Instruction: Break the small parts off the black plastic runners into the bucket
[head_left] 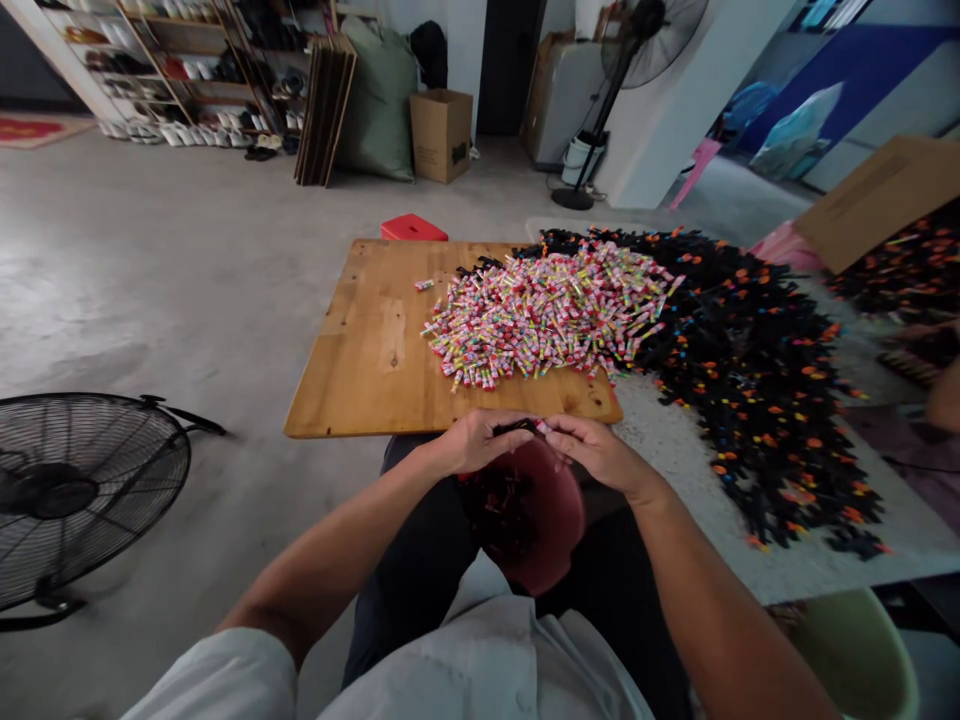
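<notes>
Over a red bucket (559, 530) between my knees, both hands meet near the table's front edge. My left hand (476, 440) is closed on a small black piece. With pinched fingers, my right hand (589, 447) holds a small pink-and-white piece against the end of the black one. Dark pieces lie inside the bucket. A heap of small pink, white and yellow wrapped pieces (547, 310) covers the right part of the wooden board (360, 340).
Black pieces with orange and blue tips (757, 350) spread over the grey table (675, 450) at the right. A floor fan (67, 495) stands at the left, and a red stool (412, 228) behind the board. Another person's arm (943, 400) shows at the right edge.
</notes>
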